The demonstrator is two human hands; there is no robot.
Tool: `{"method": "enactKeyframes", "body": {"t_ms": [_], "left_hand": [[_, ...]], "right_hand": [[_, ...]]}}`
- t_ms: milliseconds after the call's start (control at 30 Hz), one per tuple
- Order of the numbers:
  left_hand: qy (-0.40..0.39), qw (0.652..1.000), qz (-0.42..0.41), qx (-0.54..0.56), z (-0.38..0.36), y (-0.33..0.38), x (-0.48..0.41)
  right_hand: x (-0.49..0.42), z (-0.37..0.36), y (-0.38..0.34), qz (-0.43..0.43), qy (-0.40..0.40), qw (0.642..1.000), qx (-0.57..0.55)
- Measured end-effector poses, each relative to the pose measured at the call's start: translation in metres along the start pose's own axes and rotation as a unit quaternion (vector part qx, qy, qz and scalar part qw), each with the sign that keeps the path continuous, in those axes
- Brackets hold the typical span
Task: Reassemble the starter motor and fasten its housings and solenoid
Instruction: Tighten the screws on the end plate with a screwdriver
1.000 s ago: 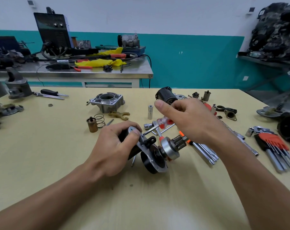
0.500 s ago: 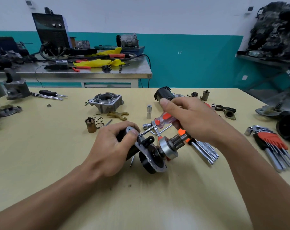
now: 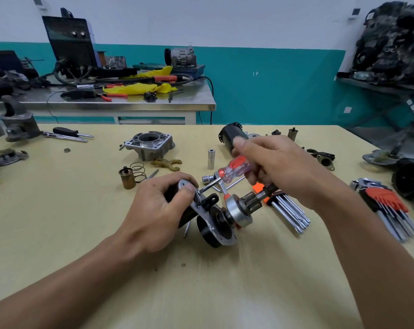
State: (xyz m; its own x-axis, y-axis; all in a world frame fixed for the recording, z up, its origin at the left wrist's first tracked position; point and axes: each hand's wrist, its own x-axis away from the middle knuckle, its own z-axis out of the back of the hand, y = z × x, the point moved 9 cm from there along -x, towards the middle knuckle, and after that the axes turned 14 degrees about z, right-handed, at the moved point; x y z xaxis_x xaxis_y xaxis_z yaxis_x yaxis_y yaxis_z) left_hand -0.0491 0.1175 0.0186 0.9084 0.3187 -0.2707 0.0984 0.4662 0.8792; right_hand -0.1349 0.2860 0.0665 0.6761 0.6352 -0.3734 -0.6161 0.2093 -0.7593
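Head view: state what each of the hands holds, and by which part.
The left hand grips the starter motor by its black body. The right hand holds the screwdriver by its clear red handle.

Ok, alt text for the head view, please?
The left hand grips the starter motor on the table while the right hand holds a red-and-clear screwdriver, its tip at the motor's plate. Hex keys, a spring and a housing lie around.

Gripped the motor (image 3: pixel 216 225) with the left hand (image 3: pixel 158 210), both forearms stretched forward; pinched the screwdriver (image 3: pixel 234 168) in the raised right hand (image 3: pixel 280 167).
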Motion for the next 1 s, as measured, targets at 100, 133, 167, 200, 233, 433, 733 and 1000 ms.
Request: {"method": "enactKeyframes", "body": {"t_ms": [100,133,167,200,233,433,733,1000], "left_hand": [[0.000,1.000,0.005,0.001,0.001,-0.001,0.000],[0.001,1.000,0.006,0.000,0.001,-0.001,0.000],[0.001,1.000,0.004,-0.001,0.001,0.000,0.000],[0.001,1.000,0.002,0.000,0.000,0.001,0.000],[0.001,1.000,0.000,0.001,0.000,0.002,0.000],[0.000,1.000,-0.001,0.003,0.000,0.003,0.001],[0.000,1.000,0.015,0.016,0.001,0.000,0.002],[-0.012,0.999,0.005,0.037,-0.002,0.006,0.003]], "right_hand": [[0.003,-0.002,-0.002,0.015,-0.050,0.999,-0.010],[0.003,-0.001,-0.001,0.016,-0.045,0.999,-0.002],[0.002,0.000,-0.001,0.016,-0.027,0.999,0.016],[0.001,0.001,-0.002,0.017,-0.005,0.999,0.050],[0.000,0.002,-0.004,0.015,0.018,0.996,0.089],[0.002,0.002,-0.006,0.005,0.036,0.992,0.122],[0.001,0.000,-0.007,0.031,0.011,0.997,0.064],[0.002,0.007,-0.003,0.013,0.045,0.996,0.081]]}}
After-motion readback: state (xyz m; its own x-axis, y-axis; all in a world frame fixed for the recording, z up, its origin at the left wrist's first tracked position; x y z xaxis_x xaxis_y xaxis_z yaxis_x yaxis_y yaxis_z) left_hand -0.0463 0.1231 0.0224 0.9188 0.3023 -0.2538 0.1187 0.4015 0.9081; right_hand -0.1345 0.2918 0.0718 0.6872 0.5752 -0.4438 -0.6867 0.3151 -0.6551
